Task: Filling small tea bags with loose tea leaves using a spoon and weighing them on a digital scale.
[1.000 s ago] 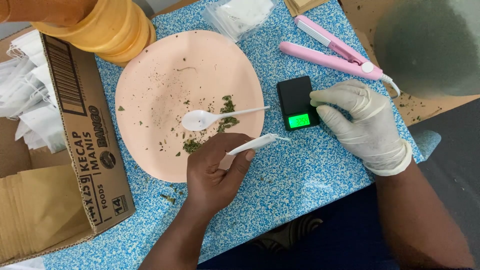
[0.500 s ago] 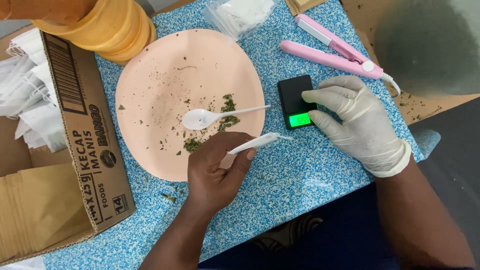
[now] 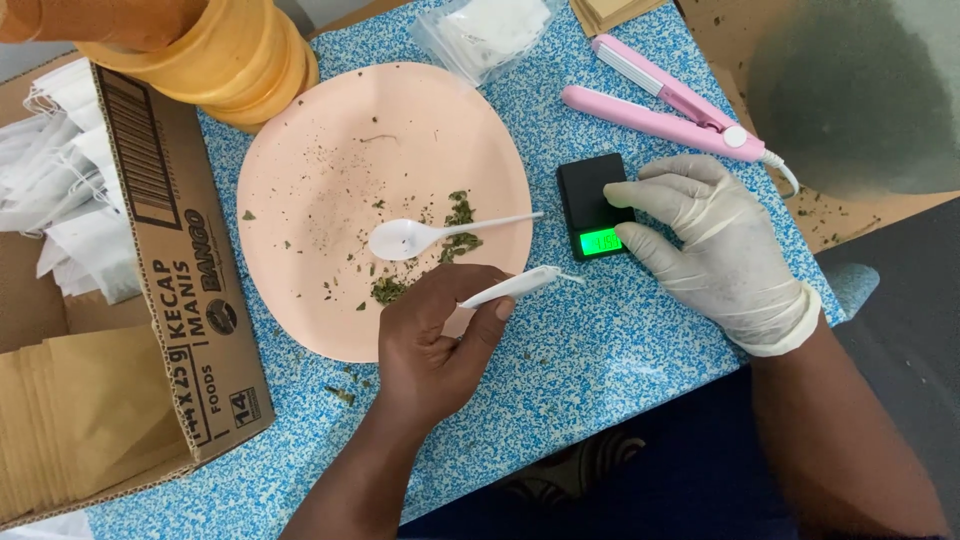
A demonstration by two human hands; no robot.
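My left hand (image 3: pixel 432 340) is bare and pinches a small white packet (image 3: pixel 518 286) over the near edge of a peach plate (image 3: pixel 330 130). Green dried herb bits (image 3: pixel 460 226) and a white plastic spoon (image 3: pixel 420 236) lie on the plate. My right hand (image 3: pixel 715 245) wears a white glove. Its fingers rest on and beside a small black pocket scale (image 3: pixel 590 203) with a lit green display.
A pink mini heat sealer (image 3: pixel 668 110) lies behind the scale. A bag of white sachets (image 3: pixel 490 30) sits at the back. A brown cardboard box (image 3: pixel 165 270) with paper bags stands at left, an orange container (image 3: pixel 235 55) behind it. The table has a blue speckled top (image 3: pixel 590 350).
My right hand has shifted slightly left onto the scale's right side. My left hand and the packet have barely moved.
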